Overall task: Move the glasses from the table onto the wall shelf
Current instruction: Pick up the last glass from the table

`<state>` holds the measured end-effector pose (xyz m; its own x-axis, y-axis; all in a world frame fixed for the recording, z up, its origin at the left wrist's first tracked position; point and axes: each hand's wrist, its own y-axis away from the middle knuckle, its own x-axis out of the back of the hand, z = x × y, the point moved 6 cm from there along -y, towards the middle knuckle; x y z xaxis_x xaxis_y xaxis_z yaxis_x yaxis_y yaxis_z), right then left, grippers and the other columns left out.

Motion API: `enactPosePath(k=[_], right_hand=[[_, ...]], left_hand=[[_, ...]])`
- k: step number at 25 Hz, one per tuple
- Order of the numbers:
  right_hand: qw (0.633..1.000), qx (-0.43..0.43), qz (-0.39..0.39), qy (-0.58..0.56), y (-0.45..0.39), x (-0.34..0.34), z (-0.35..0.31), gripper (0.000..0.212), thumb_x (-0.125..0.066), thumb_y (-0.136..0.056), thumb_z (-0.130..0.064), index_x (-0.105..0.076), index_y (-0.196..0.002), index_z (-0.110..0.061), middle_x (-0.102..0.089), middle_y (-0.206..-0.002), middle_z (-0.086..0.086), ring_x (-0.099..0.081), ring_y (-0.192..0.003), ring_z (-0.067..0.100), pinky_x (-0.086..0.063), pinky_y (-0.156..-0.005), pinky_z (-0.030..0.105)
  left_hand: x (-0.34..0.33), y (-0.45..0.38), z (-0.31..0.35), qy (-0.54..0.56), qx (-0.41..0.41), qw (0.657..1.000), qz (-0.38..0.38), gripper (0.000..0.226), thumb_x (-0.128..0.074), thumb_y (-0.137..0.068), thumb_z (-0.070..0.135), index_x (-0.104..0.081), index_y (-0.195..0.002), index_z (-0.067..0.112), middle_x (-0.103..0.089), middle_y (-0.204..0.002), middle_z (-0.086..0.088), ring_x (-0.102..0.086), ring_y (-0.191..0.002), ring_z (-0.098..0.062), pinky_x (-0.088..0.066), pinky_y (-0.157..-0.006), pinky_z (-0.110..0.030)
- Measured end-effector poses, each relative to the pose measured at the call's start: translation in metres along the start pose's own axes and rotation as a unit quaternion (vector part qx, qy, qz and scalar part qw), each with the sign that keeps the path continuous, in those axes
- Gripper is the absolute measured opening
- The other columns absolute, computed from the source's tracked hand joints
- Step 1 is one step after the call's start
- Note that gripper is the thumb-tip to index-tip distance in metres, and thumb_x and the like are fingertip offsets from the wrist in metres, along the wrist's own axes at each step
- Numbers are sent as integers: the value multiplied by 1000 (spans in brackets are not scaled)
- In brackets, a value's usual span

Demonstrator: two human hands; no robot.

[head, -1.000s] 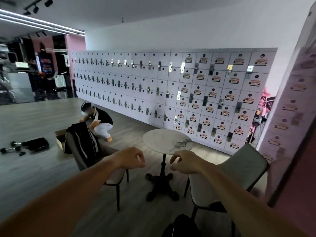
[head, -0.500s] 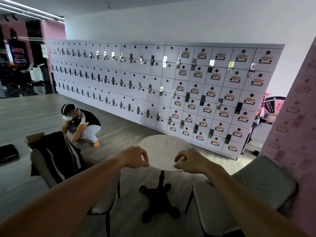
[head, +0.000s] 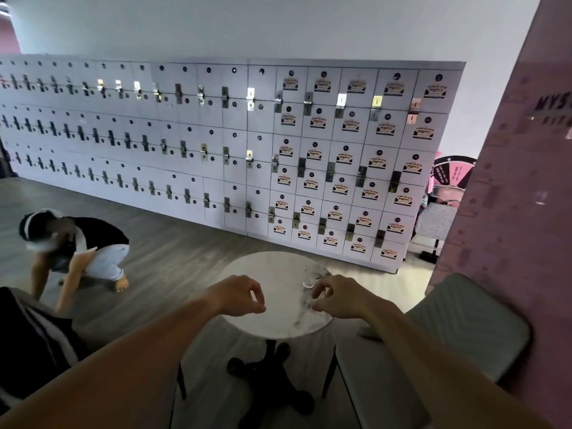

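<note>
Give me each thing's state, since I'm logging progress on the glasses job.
glass: upright on the table, not yet picked up
table: standing
left hand: empty, fingers curled
right hand: empty, near the glass
lockers: doors closed

Long bank of white lockers (head: 235, 156) along the far wall, several rows high, small labels on the doors at its right end. Grey wood-plank floor (head: 173, 258) in front. Crouching person (head: 77, 252) at left, in dark top and light trousers, bent toward the floor. Grey cushioned chair (head: 458, 329) at right, against a pink wall panel (head: 507, 218). Dark garment (head: 28, 342) draped over a second chair at lower left. Pink-and-black prize wheel (head: 452, 174) beyond the lockers' right end.
</note>
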<state>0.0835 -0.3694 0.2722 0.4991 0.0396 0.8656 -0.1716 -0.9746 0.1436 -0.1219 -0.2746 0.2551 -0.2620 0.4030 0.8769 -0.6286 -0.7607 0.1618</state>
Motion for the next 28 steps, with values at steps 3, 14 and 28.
enactPosePath(k=[3,14,28], right_hand=[[1000,-8,13,-18,-53,15,14,19,-72,-82,-34,-69,-99,-27,-64,-110,-1,-62,-91,14,-50,-76,25],[998,-49,40,-19,-229,90,62,15,-74,-81,-33,-65,-93,-31,-70,-106,3,-69,-84,19,-57,-82,33],[981,-181,-33,-54,-436,23,179,21,-65,-86,-33,-67,-106,-26,-67,-88,-8,-60,-75,2,-44,-63,18]], left_hand=[[17,-61,-7,6,-4,1000,-9,9,-68,-80,40,-70,-85,33,-69,-78,13,-68,-67,-6,-48,-63,-20],[64,-271,-3,14,-48,998,-35,3,-68,-85,35,-68,-84,31,-67,-77,11,-66,-68,-8,-45,-56,-18],[-29,-534,-81,34,-50,982,-182,19,-70,-84,38,-62,-101,34,-73,-83,12,-68,-63,0,-47,-59,-17]])
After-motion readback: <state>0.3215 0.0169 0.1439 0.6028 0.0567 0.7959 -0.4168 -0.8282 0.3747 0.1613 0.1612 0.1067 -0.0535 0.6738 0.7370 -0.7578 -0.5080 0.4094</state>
